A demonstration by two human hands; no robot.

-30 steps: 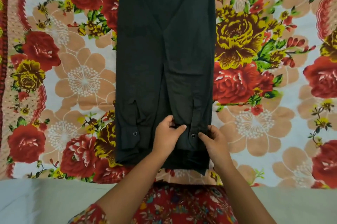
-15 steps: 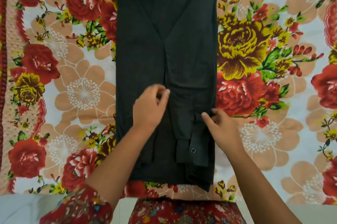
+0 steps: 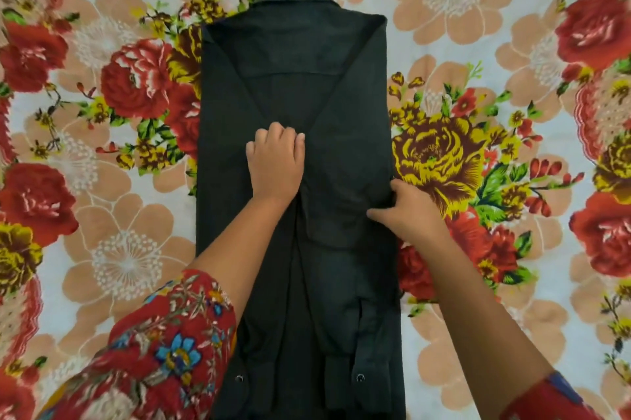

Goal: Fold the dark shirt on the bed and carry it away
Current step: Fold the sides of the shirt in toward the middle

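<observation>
From the head view, the dark shirt [image 3: 297, 84] lies flat on the bed, over a flowered bedsheet [image 3: 454, 9], folded into a long narrow strip with its collar at 12 o'clock and both sleeves laid down its length. Two cuffs with snap buttons [image 3: 360, 377] sit near 6 o'clock. The left hand [image 3: 276, 160] presses on the middle of the shirt, fingers curled down against the cloth and holding nothing. The right hand [image 3: 404, 209] is at the shirt's 3 o'clock edge, fingers pinched narrowly on the fabric fold there. A red flowered garment sleeve [image 3: 164, 344] covers the left upper arm at 7 o'clock.
</observation>
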